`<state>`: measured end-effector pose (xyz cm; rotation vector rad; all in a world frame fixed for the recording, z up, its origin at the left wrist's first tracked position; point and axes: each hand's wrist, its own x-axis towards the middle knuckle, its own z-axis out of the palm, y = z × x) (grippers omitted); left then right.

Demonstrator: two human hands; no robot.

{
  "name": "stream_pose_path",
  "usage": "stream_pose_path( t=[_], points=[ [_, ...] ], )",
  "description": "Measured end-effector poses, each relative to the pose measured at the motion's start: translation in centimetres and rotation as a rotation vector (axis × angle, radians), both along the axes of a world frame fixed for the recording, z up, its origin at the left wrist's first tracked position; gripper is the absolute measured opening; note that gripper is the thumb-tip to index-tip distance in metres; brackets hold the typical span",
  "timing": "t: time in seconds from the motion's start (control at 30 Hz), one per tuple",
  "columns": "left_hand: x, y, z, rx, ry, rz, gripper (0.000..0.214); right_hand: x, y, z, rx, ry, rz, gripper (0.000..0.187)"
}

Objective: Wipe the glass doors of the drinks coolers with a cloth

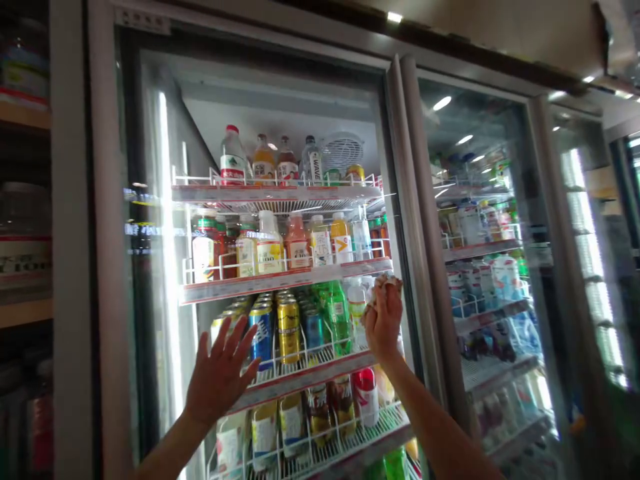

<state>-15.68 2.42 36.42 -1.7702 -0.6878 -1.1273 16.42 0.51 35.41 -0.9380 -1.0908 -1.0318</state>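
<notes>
A glass-fronted drinks fridge fills the head view. My left hand point(220, 373) lies flat with fingers spread on the glass door point(165, 320), in front of the shelf of cans point(280, 327). My right hand point(384, 320) is closed round a crumpled whitish cloth point(383, 287) and presses it against the glass near the door's right edge, level with the green bottles point(337, 313).
Wire shelves behind the glass hold rows of bottles point(270, 247) and cans. A second fridge door point(480, 267) stands to the right, with more doors beyond. Wooden shelving point(25, 200) with goods runs along the left edge.
</notes>
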Motion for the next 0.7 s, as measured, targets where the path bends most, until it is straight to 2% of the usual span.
stream_pose_path(
  t=[0.07, 0.17, 0.2, 0.33, 0.37, 0.4, 0.5, 0.57, 0.6, 0.7],
  points=[
    [0.0, 0.0, 0.0, 0.007, 0.0, 0.01, 0.065, -0.6, -0.1, -0.2, -0.018, -0.126, 0.012, 0.06],
    [0.1, -0.1, 0.1, 0.015, -0.008, 0.0, 0.066, -1.0, -0.5, -1.0, -0.142, -0.449, 0.066, 0.057],
    [0.1, -0.2, 0.2, 0.016, -0.009, -0.005, 0.066, -0.7, -0.6, -1.0, -0.153, -0.46, 0.071, 0.056],
    [0.2, -0.4, 0.2, 0.023, 0.0, -0.001, 0.068, 0.5, -0.4, 0.5, -0.007, -0.088, 0.019, 0.058],
    [0.3, -0.4, 0.2, 0.022, -0.003, 0.002, 0.069, 0.2, -0.3, 0.7, 0.004, -0.065, 0.021, 0.06],
    [0.3, -0.4, 0.2, 0.022, -0.007, 0.002, 0.069, -0.5, -0.3, 0.6, -0.011, -0.108, 0.036, 0.061],
    [0.3, -0.4, 0.1, 0.006, -0.014, -0.009, 0.071, -2.9, -0.5, -0.5, -0.165, -0.459, 0.104, 0.059],
    [0.4, -0.5, 0.1, -0.007, -0.023, -0.017, 0.071, -3.5, -0.7, -0.8, -0.209, -0.554, 0.1, 0.055],
    [0.5, -0.5, 0.0, -0.01, -0.026, -0.021, 0.071, -3.3, -0.7, -0.6, -0.194, -0.504, 0.084, 0.054],
    [0.6, -0.5, -0.2, -0.015, -0.031, -0.034, 0.069, -1.8, -0.5, 0.6, -0.061, -0.183, 0.017, 0.056]
  ],
)
